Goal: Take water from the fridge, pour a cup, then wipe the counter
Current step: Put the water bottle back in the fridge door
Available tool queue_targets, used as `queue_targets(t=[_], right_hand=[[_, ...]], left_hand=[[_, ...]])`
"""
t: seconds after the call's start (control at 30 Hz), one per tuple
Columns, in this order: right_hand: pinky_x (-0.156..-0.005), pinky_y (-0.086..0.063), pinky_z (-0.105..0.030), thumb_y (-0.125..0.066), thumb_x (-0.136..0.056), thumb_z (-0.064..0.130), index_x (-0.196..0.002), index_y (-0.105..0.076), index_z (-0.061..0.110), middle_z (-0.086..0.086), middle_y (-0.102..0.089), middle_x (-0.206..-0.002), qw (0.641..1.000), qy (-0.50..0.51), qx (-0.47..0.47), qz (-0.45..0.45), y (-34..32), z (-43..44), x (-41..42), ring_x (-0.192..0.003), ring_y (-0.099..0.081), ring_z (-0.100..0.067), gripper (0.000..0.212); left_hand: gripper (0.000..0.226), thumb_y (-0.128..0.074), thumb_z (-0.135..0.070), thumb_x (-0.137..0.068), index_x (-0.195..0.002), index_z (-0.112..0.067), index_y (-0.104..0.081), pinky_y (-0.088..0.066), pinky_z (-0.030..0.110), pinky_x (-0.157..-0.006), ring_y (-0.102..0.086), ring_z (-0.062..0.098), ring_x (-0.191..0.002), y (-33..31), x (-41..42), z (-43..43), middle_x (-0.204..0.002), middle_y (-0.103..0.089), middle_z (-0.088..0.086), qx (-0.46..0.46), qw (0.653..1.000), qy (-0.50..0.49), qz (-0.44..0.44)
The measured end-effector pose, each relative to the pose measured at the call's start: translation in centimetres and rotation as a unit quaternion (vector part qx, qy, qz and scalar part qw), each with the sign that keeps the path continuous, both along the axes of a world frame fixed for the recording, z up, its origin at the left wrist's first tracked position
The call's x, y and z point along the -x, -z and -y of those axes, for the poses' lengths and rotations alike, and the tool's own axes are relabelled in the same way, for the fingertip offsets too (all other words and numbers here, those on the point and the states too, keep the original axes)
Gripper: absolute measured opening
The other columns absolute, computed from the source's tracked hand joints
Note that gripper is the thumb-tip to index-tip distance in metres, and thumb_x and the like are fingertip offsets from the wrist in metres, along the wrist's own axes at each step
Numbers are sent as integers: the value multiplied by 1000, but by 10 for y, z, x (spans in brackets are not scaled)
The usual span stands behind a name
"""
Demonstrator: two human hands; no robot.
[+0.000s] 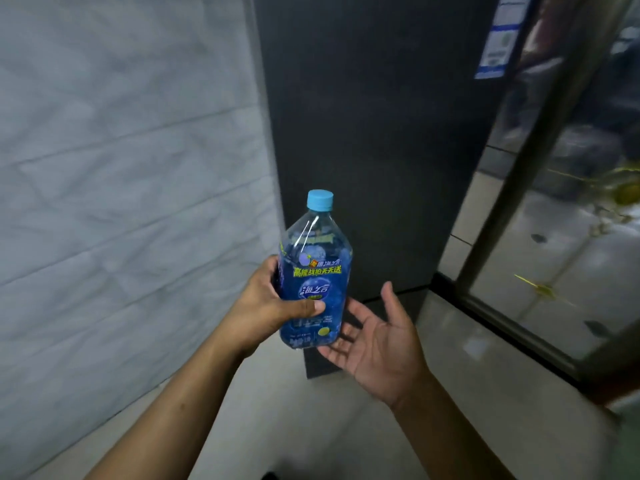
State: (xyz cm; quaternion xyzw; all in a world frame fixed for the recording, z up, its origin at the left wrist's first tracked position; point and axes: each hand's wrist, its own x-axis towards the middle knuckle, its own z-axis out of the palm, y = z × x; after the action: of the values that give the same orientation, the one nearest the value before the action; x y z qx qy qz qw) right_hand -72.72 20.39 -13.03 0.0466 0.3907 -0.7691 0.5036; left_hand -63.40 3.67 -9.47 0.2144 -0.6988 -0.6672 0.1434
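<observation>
A clear plastic water bottle (317,268) with a blue label and a light blue cap stands upright in the air in front of me. My left hand (268,306) grips its lower half, thumb across the front of the label. My right hand (381,337) is palm up with fingers spread, just below and to the right of the bottle's base, fingertips close to it. The dark grey fridge (374,140) rises right behind the bottle, its side panel facing me.
A pale tiled wall (121,168) fills the left. A glass door with a dark metal frame (526,174) stands on the right. Light floor tiles (311,427) lie below my arms.
</observation>
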Motion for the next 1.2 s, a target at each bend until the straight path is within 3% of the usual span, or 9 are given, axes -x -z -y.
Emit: queue_targets(t=[0.27, 0.5, 0.6, 0.7, 0.8, 0.93, 1.0, 1.1, 1.2], right_hand=[[-111, -37, -53, -54, -76, 72, -131, -62, 12, -22, -65, -126, 1000, -16, 10, 2, -12, 130, 47, -120, -60, -41, 82], [-78, -55, -40, -58, -76, 67, -127, -65, 6, -22, -64, -125, 999, 11, 22, -36, -31, 221, 86, -99, -67, -32, 79], [-72, -54, -37, -59, -78, 62, -118, -66, 6, -16, -70, -106, 994, 12, -2, -111, -43, 242, 102, -87, -68, -27, 69], [-80, -52, -39, -61, -85, 51, -107, -66, 13, -8, -74, -96, 955, -22, -87, -282, -69, 258, 116, -86, -68, -21, 44], [-74, -55, -28, -51, -93, 47, -108, -63, 21, -2, -66, -102, 807, -36, -169, -564, -99, 276, 127, -85, -66, -8, 32], [-82, -46, -31, -56, -90, 29, -93, -65, 9, -7, -60, -101, 397, 114, -209, -886, -118, 296, 147, -97, -53, -18, 23], [-97, -42, -40, -60, -88, 28, -88, -69, 6, -12, -66, -101, 270, 150, -182, -934, -133, 303, 157, -109, -56, -28, 24], [-120, -19, -50, -54, -92, 40, -96, -73, 5, -15, -69, -109, 105, 61, -242, -963, -156, 308, 178, -131, -49, -37, 40], [-119, 7, -58, -50, -92, 47, -111, -72, 4, -23, -64, -126, -100, -71, -375, -919, -175, 312, 185, -141, -35, -45, 52]], left_hand=[[86, -99, -18, -41, -117, -18, -58, -60, 50, -90, -75, 20, -99, -13, 46, 121, -109, -76, 2, 20, 999, -32, 7], [93, -97, -43, -38, -120, -22, -59, -60, 51, -88, -73, 22, -103, -28, 87, 208, -114, -74, 1, 50, 997, -59, -23], [88, -96, -36, -42, -121, -20, -60, -61, 49, -87, -74, 21, -101, -38, 99, 226, -113, -75, 2, 32, 996, -65, -52], [78, -97, -20, -55, -124, -17, -61, -60, 49, -88, -74, 23, -103, -51, 110, 241, -114, -75, 4, 25, 995, -50, -80], [79, -94, -19, -57, -128, -14, -59, -60, 46, -88, -73, 27, -106, -64, 119, 256, -117, -75, 7, 16, 991, -69, -118], [83, -91, -26, -53, -128, -12, -58, -58, 51, -90, -73, 28, -106, -85, 128, 278, -118, -74, 8, 15, 986, -89, -143], [82, -93, -23, -53, -127, -11, -59, -59, 50, -89, -73, 28, -105, -92, 132, 288, -117, -74, 9, 10, 985, -91, -148], [80, -95, -16, -54, -126, -12, -60, -61, 46, -85, -74, 25, -102, -95, 135, 297, -114, -75, 6, 11, 983, -106, -148], [81, -89, -22, -46, -122, -13, -62, -61, 42, -82, -76, 22, -97, -92, 136, 304, -108, -77, 3, -3, 981, -130, -142]])
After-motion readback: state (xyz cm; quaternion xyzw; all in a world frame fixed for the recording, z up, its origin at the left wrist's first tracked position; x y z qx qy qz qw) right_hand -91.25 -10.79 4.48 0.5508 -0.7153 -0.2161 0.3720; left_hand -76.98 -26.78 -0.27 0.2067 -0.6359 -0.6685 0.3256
